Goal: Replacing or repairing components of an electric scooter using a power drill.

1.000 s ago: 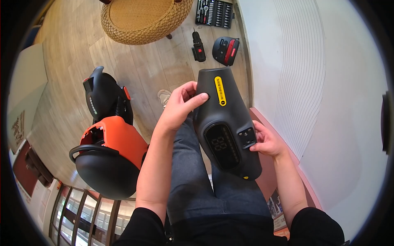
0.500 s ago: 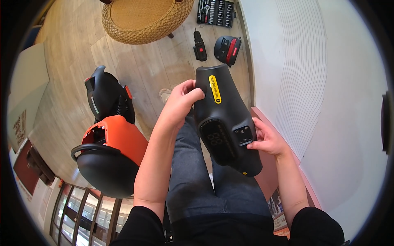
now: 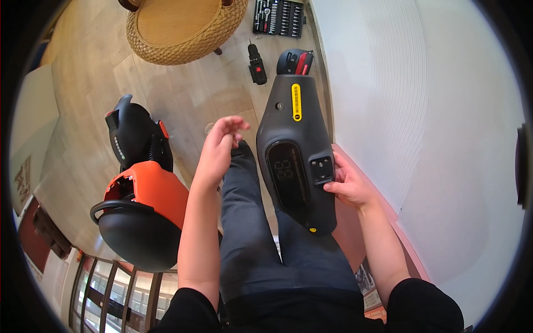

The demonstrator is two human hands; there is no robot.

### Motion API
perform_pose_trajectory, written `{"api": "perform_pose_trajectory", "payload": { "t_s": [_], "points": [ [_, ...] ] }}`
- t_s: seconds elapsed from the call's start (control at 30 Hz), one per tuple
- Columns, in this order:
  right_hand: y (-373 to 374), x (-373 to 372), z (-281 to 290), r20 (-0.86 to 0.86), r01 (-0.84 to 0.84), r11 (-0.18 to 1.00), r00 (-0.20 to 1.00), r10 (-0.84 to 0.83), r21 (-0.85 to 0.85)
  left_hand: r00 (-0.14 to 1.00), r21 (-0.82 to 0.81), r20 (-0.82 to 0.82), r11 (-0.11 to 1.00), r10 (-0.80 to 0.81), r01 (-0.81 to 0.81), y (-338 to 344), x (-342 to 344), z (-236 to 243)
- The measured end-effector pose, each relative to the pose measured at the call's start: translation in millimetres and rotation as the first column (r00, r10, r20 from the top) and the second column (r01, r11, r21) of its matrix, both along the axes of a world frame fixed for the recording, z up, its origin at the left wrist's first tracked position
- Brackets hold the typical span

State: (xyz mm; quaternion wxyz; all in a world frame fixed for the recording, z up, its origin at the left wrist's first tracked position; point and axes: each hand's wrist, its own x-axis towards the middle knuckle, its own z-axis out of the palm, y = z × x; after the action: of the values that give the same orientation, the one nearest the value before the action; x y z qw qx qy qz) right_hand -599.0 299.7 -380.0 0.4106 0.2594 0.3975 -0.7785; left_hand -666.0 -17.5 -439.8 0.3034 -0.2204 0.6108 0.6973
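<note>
A person's right hand [image 3: 352, 180] clamps one black plastic cover [image 3: 302, 133] by its right edge, above the thighs; the thumb presses the upper face just beside a small square plate [image 3: 321, 169], and the other fingers bend around the edge, partly out of sight; most of the cover lies to the left of that grip, with more of its length beyond the hand than on the near side; the left hand [image 3: 221, 144] hangs apart from the cover's left edge, its fingers loosely curled.

The cover's long axis runs away from the body, its far end leaning slightly left; the flat, squared end points toward the far floor [image 3: 183, 89], the rounded end toward the lap; its outer face is turned up, showing one dark oval display [image 3: 287, 175] on the near half, one yellow label [image 3: 296, 102] and one round hole [image 3: 279, 106] on the far half.

Around it are one drill [image 3: 257, 65], one open tool case [image 3: 277, 19], one black-and-red part [image 3: 288, 61] half hidden behind the cover's far end, one round wicker seat [image 3: 161, 55] and, well to the left, one orange-and-black machine [image 3: 158, 186].
</note>
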Motion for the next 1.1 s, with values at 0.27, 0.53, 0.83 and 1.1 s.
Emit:
{"api": "perform_pose_trajectory", "payload": {
  "t_s": [0.27, 0.53, 0.83, 1.1],
  "points": [
    [-7, -5, -16, -0.055, 0.219, 0.976, 0.974, -0.219, 0.004, 0.962, 0.069, -0.015, 0.960, 0.272, -0.271, 23, 70, 62],
    [-21, -20, -46, -0.048, 0.366, 0.930, 0.929, -0.367, -0.021, 0.944, 0.087, 0.106, 0.943, 0.313, -0.322, 31, 87, 88],
    [-23, -32, -47, -0.056, 0.383, 0.924, 0.922, -0.383, -0.013, 0.997, 0.066, 0.005, 0.995, 0.078, -0.079, 54, 84, 94],
    [-27, -31, -40, -0.094, 0.389, 0.921, 0.916, -0.389, -0.016, 0.998, -0.062, -0.055, 0.998, 0.027, -0.030, 65, 88, 86]
  ]
}}
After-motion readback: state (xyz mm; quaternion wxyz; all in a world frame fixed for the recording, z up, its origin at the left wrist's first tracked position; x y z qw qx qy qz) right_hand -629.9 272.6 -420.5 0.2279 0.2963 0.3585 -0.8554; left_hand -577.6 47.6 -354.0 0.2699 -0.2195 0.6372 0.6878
